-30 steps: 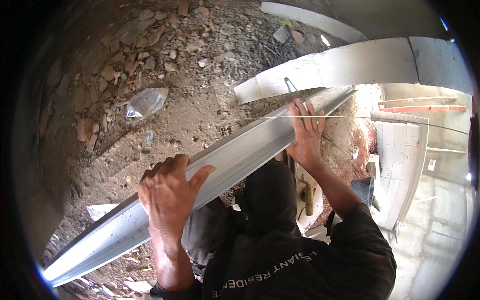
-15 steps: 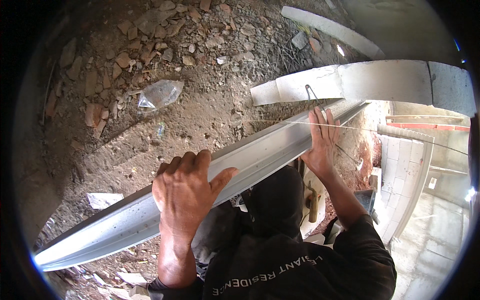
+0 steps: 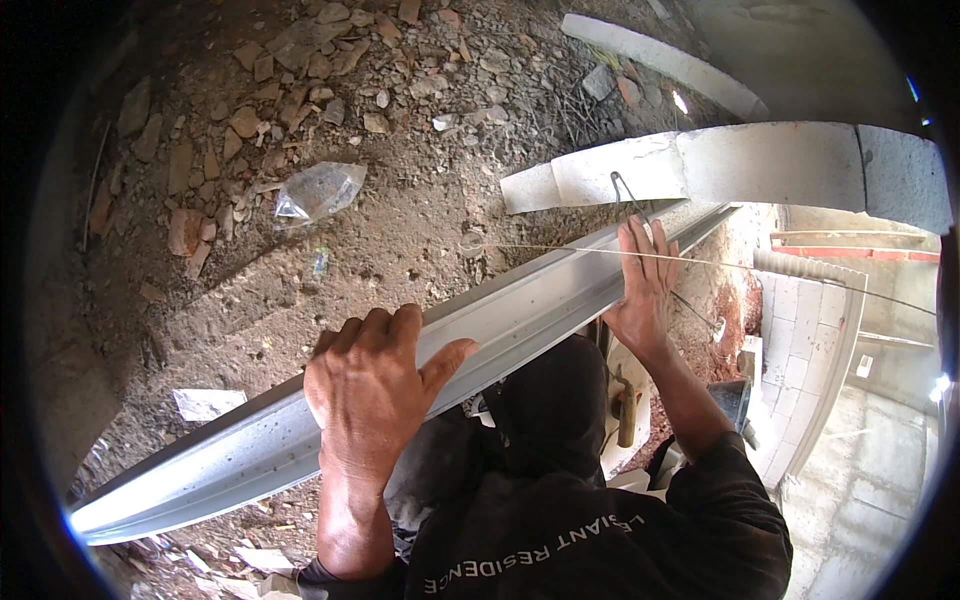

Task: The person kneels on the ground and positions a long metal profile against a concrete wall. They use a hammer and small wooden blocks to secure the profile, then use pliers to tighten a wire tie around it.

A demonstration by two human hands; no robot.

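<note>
A long silver metal profile [image 3: 520, 318] with lengthwise ridges runs diagonally across my lap, from the lower left to the upper right. Over its middle, my left hand [image 3: 365, 375] curls its fingers across the far edge, the fingertips hidden, with the thumb stretched along the face. Farther right, my right hand [image 3: 645, 280] lies against the profile with fingers extended and the palm at the near edge. A thin bent metal rod [image 3: 617, 183] sticks up just beyond my right fingertips. A pale string [image 3: 560, 247] crosses above the profile close to that hand.
Broken brick and stone rubble [image 3: 290, 80] covers the dirt ahead. A clear plastic bag [image 3: 320, 192] lies there. Light block walling [image 3: 770, 165] stands at the upper right. A pale panel of blocks [image 3: 795, 350] and a black bucket [image 3: 730, 400] are to the right.
</note>
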